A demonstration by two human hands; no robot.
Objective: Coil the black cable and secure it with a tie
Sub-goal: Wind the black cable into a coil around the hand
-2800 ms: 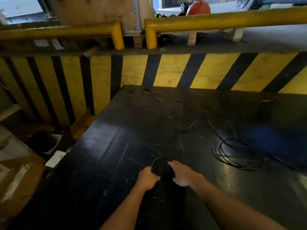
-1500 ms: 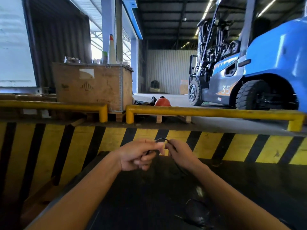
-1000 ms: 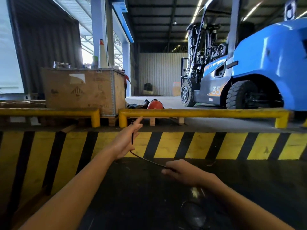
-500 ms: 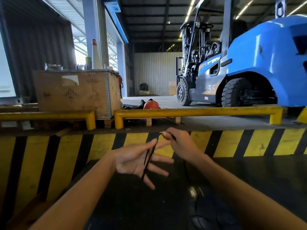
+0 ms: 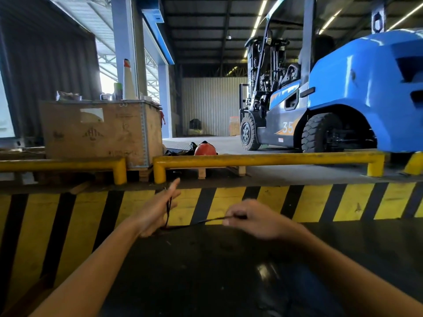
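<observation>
Crate [image 5: 100, 131] of wood stands in the upper left of the frame, behind a yellow rail [image 5: 61, 165], and a white cone [image 5: 128, 80] rises from its top. Below them a wall with yellow and black stripes [image 5: 309, 202] runs across the whole middle of the frame. In front of this wall, left of centre, the left hand [image 5: 155, 211] is held up with the palm turned to the right, the fingers straight and spread apart, the index finger pointing up. The black cable [image 5: 168, 208] hangs over this hand: it goes down across the palm in a thin line and bends under the heel of the hand. From there it runs to the right, nearly level and pulled straight, to the right hand [image 5: 254, 219] at the centre of the frame. The fingers of the right hand are curled closed and pinch the cable at its end near the fingertips. Both hands are in the air above a dark, shiny table surface [image 5: 206, 271] that fills the lower part of the frame. Behind the second yellow rail [image 5: 263, 159] an orange helmet [image 5: 205, 149] lies on the floor, and in the upper right stands a blue forklift [image 5: 343, 94] with the number 35 on its side.
</observation>
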